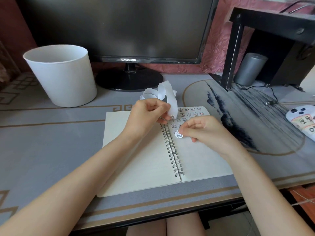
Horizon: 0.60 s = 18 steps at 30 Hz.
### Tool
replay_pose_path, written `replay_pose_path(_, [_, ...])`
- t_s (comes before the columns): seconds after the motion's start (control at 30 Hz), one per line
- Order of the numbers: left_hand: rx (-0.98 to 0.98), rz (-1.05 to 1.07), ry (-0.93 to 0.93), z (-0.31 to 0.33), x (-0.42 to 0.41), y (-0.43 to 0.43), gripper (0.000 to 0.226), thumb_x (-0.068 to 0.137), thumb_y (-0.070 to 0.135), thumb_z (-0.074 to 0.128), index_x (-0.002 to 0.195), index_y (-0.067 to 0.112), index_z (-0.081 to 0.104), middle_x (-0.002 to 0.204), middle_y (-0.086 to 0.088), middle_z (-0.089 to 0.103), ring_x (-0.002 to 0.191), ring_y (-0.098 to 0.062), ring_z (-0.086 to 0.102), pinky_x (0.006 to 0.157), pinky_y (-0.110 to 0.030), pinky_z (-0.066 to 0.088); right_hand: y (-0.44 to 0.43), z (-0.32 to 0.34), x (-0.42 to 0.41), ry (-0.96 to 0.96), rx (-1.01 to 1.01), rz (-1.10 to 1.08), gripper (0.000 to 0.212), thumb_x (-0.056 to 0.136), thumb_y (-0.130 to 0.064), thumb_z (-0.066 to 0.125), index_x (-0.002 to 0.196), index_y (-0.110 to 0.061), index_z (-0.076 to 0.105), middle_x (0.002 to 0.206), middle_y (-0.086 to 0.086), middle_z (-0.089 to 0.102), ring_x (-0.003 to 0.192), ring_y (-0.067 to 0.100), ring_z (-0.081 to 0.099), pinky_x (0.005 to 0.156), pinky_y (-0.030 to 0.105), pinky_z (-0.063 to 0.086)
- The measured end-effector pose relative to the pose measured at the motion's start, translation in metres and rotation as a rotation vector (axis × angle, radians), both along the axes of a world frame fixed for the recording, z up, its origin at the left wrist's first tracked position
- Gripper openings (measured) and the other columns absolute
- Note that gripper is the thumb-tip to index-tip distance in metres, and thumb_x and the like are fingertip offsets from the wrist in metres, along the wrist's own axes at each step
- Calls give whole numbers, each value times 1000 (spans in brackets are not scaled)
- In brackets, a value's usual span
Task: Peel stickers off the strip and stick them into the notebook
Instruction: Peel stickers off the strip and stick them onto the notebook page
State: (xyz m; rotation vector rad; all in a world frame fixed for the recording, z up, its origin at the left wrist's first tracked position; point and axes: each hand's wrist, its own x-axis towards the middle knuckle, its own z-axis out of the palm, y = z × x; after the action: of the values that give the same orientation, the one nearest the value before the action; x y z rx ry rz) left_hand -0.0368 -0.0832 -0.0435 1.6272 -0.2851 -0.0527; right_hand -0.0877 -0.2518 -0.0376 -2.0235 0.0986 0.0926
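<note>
A spiral notebook (144,159) lies open on the desk, with several small cartoon stickers in rows on the upper part of its right page. My left hand (147,114) pinches the lower end of a white backing strip (170,99), which curls up and back behind the hand. My right hand (202,130) holds a round white sticker (179,134) at its fingertips, over the right page just beside the spiral binding and below the stuck rows. Whether the sticker touches the paper I cannot tell.
A white bucket (63,74) stands at the back left. A Samsung monitor (119,28) on its round base is behind the notebook. At right are a black shelf frame (235,53), a grey cylinder (250,68), a cable (271,97) and a phone (301,120).
</note>
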Motion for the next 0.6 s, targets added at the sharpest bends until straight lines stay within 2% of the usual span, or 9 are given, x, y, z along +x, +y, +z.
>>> replay_pose_path(0.1, [2,-3,-4,0,0,0,18,93,9,58,77,6,68,68,-10,68,61,-11,64,66,-23,57,2,0,0,11,-7,4,2,78,-16,73,78,-14,72,69,1,68,49,3,47,64,22,41])
replay_pose_path(0.33, [-3,-1,-1,-1,1,0,19,93,10,59,77,6,68,68,-11,68,61,-12,64,65,-22,56,1,-2,0,5,7,14,4,79,-8,72,78,-11,71,67,-1,68,48,-4,49,51,9,41])
replay_pose_path(0.6, [-3,5,-2,-1,1,0,18,93,9,59,78,5,68,69,-11,68,62,-12,64,65,-22,56,2,-4,1,-6,-15,-6,3,78,-9,73,79,-11,71,70,1,67,49,-3,49,51,8,40])
